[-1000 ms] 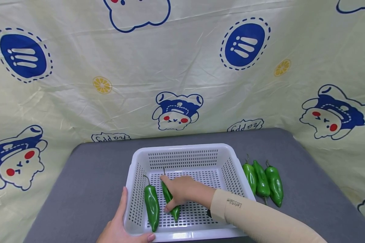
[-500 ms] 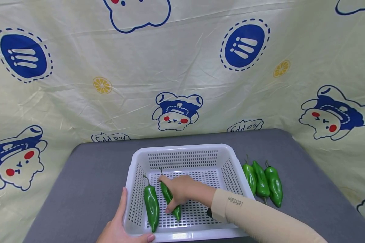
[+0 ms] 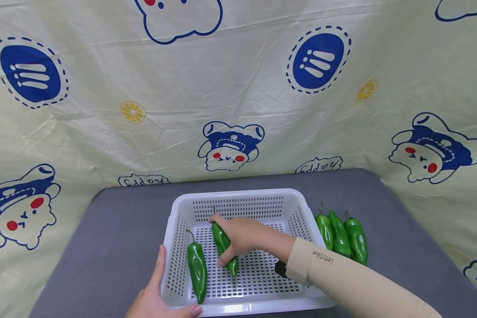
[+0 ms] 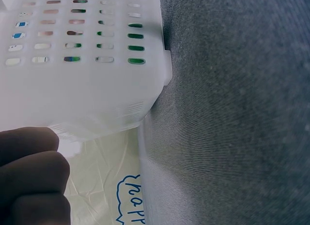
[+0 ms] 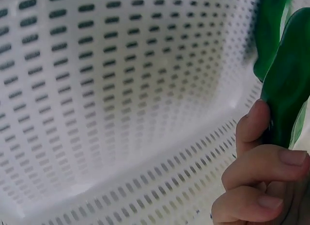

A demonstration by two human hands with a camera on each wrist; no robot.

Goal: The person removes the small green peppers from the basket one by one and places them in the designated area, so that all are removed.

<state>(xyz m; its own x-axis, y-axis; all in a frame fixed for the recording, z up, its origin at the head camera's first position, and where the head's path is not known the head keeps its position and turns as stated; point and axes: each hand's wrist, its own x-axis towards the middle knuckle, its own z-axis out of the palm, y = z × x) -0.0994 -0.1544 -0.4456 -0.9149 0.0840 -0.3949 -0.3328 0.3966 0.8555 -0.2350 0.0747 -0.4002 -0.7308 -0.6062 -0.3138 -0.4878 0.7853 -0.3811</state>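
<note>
Only the head view shows you three peppers on the table, just right of the basket; the left wrist view shows its wall from outside, green showing through. Your sleeve reads "LetsSlim", the cloth "happy". Your right hand pinches one pepper inside, beside a loose pepper; your left hand, forefinger outstretched, rests against the near left corner.
</note>
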